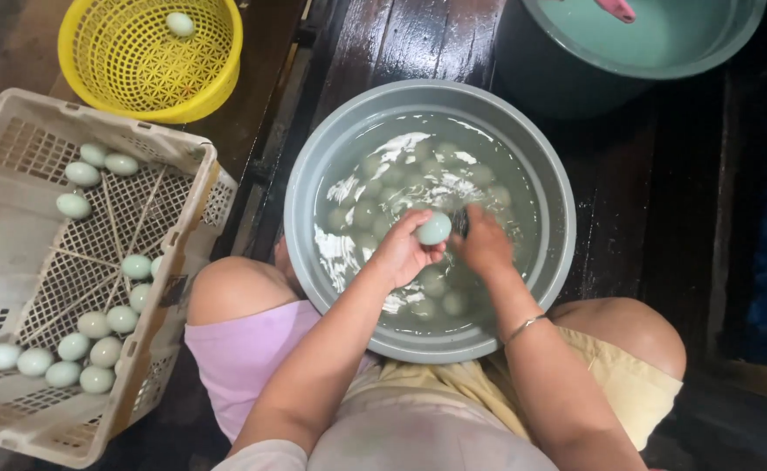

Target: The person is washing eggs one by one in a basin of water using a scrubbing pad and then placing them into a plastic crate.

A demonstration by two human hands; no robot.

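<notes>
Dark wet floorboards (pixel 418 39) lie under everything I am working over. My left hand (pixel 404 251) is closed around a pale green egg (pixel 434 228), lifted just above the water, and my right hand (pixel 485 242) sits just beside it, its fingers curled downward so I cannot tell whether they grip anything. Below, more eggs lie sunk in the grey basin (pixel 301 201) between my knees. Off to my left, a white plastic crate (pixel 17 253) holds washed-looking eggs, and a yellow basket (pixel 104 52) holds one.
</notes>
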